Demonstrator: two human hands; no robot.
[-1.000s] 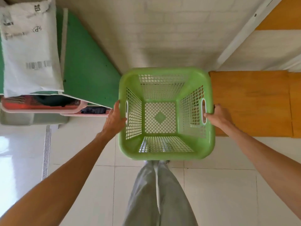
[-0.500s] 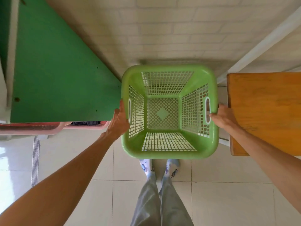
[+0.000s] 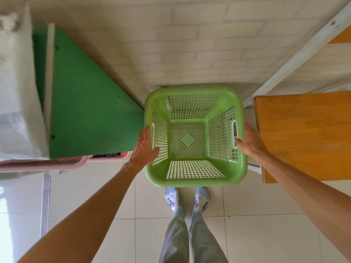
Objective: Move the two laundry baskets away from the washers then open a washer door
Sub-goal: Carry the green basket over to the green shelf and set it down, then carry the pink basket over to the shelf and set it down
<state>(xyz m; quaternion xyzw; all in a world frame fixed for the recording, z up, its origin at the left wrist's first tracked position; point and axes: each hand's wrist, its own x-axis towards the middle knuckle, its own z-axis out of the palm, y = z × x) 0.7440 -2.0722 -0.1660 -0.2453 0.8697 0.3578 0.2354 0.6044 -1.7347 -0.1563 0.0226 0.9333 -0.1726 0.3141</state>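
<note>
A pale tiled floor (image 3: pixel 266 234) ran up to a white brick wall (image 3: pixel 190 44). Close against that wall was the empty green basket (image 3: pixel 195 183); whether it touched the floor I could not tell. A green worktop (image 3: pixel 91 114) lay to its left and an orange worktop (image 3: pixel 303 133) to its right. The left hand (image 3: pixel 144 147) pinched the basket's left rim, thumb inside, fingers outside. The right hand (image 3: pixel 250 141) gripped the right rim, thumb at the handle slot.

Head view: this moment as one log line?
item: empty green perforated plastic laundry basket | left hand: holds left rim | right hand: holds right handle | spot: between green panel and orange wooden board
</note>
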